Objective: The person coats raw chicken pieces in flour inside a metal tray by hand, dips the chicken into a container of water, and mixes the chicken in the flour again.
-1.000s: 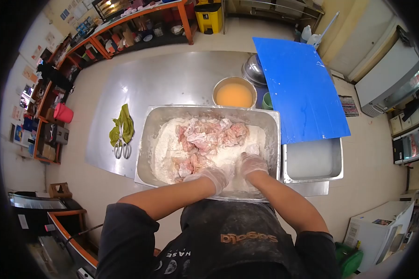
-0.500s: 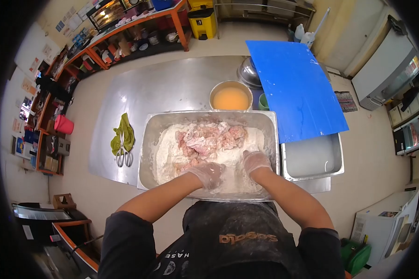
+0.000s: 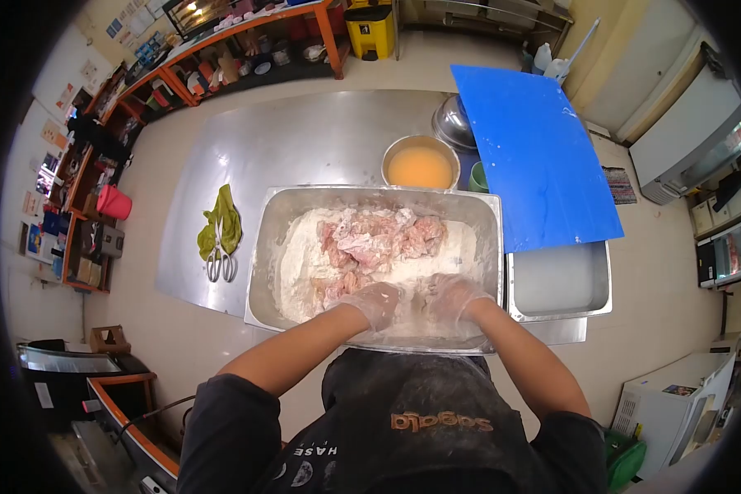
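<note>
Inside a deep metal pan point(image 3: 253, 288) lies white flour point(image 3: 299, 267), with a heap of raw, flour-dusted meat pieces point(image 3: 379, 237) toward the far side. My left hand point(image 3: 376, 305), in a clear plastic glove, is down in the flour beside a smaller meat piece point(image 3: 344, 286) near the pan's front. My right hand point(image 3: 454, 298), gloved the same way, dips into the flour to the right of it, a short gap apart. Flour and the glove folds hide the fingertips of both, so I cannot tell whether they hold anything.
Behind the pan stands a pot of orange liquid point(image 3: 420, 167), near an overturned metal bowl point(image 3: 454, 123) and a green cup point(image 3: 478, 177). A blue board point(image 3: 543, 156) partly covers a second metal pan point(image 3: 560, 280) of cloudy liquid. Left are tongs point(image 3: 220, 265) on a green cloth point(image 3: 222, 218).
My right hand has moved inward and lower, closer to my left hand. The left hand has shifted slightly. The whole view has also shifted a little with my head.
</note>
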`<state>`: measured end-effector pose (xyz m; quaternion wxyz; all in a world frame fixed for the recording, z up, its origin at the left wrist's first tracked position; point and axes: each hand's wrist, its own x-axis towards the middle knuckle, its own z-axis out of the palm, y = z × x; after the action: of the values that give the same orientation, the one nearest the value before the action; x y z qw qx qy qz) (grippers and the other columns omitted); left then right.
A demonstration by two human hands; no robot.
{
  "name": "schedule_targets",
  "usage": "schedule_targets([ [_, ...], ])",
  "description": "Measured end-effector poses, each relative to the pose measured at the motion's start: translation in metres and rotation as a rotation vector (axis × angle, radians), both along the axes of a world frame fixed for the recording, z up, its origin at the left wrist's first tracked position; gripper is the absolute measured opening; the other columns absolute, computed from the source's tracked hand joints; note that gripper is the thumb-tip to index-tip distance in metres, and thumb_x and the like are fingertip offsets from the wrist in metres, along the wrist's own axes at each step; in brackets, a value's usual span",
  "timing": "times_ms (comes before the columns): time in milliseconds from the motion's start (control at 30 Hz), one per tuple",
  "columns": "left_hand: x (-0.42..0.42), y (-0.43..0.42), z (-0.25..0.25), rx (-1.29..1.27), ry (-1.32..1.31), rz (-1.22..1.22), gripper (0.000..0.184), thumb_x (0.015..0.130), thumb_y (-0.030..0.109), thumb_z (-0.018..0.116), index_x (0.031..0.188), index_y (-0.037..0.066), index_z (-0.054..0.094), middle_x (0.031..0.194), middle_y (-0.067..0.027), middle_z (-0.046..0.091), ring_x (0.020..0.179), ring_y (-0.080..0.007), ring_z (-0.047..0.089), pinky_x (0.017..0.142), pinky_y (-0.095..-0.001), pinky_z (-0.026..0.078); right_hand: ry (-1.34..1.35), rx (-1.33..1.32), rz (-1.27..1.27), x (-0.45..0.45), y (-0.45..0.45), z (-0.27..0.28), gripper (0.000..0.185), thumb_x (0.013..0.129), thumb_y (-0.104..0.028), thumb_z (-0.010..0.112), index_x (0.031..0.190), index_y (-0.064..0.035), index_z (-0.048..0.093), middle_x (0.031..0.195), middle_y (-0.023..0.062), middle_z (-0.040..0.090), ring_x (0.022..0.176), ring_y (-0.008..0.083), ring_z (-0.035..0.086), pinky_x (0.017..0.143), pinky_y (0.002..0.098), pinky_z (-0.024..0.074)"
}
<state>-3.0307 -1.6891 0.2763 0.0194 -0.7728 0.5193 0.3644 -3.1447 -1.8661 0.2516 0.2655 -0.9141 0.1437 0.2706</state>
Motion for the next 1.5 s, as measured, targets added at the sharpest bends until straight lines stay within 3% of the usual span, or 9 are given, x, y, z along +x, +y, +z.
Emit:
schedule_targets([
  [67,0.000,-0.001,0.004,0.024,-0.008,-0.007,0.044,0.081,0.019,0.051,0.121,0.002,0.049,0.124,-0.0218,0.052,0.115,-0.0340,0.051,0.098,-0.0385,0.041,-0.091,-0.118,0.004,-0.001,0.009,0.018,0.048,0.077,-0.025,0.063,0.119,-0.0028,0.054,0.105,0.0210,0.061,0.105,0.0310,0.058,0.087,0.0351,0.0481],
  [133,0.000,-0.004,0.003,0.072,0.023,-0.053,0.044,0.081,0.017,0.051,0.122,0.003,0.049,0.120,-0.0218,0.054,0.114,-0.0320,0.052,0.097,-0.0376,0.041,-0.052,-0.260,0.403,-0.007,0.016,0.044,0.044,0.082,-0.019,0.055,0.122,-0.0009,0.050,0.106,0.0218,0.059,0.104,0.0311,0.059,0.086,0.0364,0.0485],
  [233,-0.005,-0.002,0.009,0.069,0.032,-0.020,0.040,0.078,0.015,0.054,0.116,0.002,0.053,0.115,-0.0217,0.056,0.114,-0.0307,0.052,0.097,-0.0374,0.041,-0.159,-0.318,0.512,-0.005,0.017,0.004,0.034,0.084,-0.014,0.048,0.115,-0.0003,0.053,0.108,0.0203,0.058,0.102,0.0319,0.059,0.084,0.0387,0.0491],
  [633,-0.004,-0.013,0.063,-0.069,0.082,0.059,0.025,0.075,0.015,0.058,0.094,0.000,0.065,0.099,-0.0229,0.064,0.095,-0.0359,0.063,0.081,-0.0410,0.050,-0.270,0.090,0.203,0.007,0.006,0.033,0.027,0.082,-0.028,0.058,0.083,-0.0014,0.061,0.084,0.0189,0.064,0.081,0.0339,0.063,0.074,0.0402,0.0503],
  [733,0.015,-0.019,0.022,0.005,-0.031,-0.046,0.030,0.073,0.019,0.056,0.094,-0.001,0.064,0.095,-0.0245,0.063,0.093,-0.0375,0.062,0.082,-0.0430,0.049,-0.180,0.090,0.067,0.019,0.000,0.047,0.027,0.079,-0.028,0.061,0.081,-0.0015,0.062,0.083,0.0201,0.064,0.078,0.0360,0.062,0.072,0.0403,0.0502],
  [867,0.014,-0.017,-0.001,-0.024,-0.075,-0.032,0.030,0.072,0.022,0.057,0.091,0.000,0.066,0.092,-0.0249,0.064,0.090,-0.0367,0.063,0.081,-0.0423,0.050,-0.295,0.230,0.077,0.015,0.003,0.045,0.025,0.078,-0.027,0.062,0.082,-0.0022,0.063,0.083,0.0209,0.064,0.076,0.0353,0.063,0.071,0.0407,0.0503],
  [1167,0.011,-0.036,0.059,-0.004,-0.091,-0.004,0.026,0.071,0.023,0.057,0.083,0.003,0.068,0.091,-0.0236,0.065,0.088,-0.0355,0.064,0.078,-0.0414,0.051,-0.421,0.112,0.241,0.015,-0.016,0.076,0.024,0.078,-0.026,0.063,0.081,-0.0029,0.064,0.084,0.0191,0.065,0.076,0.0332,0.064,0.072,0.0402,0.0510],
  [1267,0.013,-0.052,0.093,-0.011,-0.045,0.092,0.028,0.076,0.021,0.055,0.090,0.000,0.068,0.096,-0.0228,0.065,0.092,-0.0337,0.064,0.081,-0.0400,0.051,-0.422,0.084,0.174,0.001,-0.054,0.062,0.039,0.075,-0.029,0.069,0.100,-0.0002,0.063,0.096,0.0196,0.065,0.081,0.0308,0.064,0.076,0.0360,0.0537],
  [1500,-0.030,-0.126,0.193,-0.362,-0.030,-0.105,0.022,0.078,0.017,0.056,0.085,-0.002,0.062,0.086,-0.0229,0.062,0.083,-0.0348,0.062,0.077,-0.0420,0.049,-0.433,0.077,-0.115,-0.091,-0.127,0.223,0.047,0.077,-0.022,0.069,0.114,0.0027,0.056,0.101,0.0214,0.062,0.084,0.0265,0.064,0.076,0.0376,0.0534],
])
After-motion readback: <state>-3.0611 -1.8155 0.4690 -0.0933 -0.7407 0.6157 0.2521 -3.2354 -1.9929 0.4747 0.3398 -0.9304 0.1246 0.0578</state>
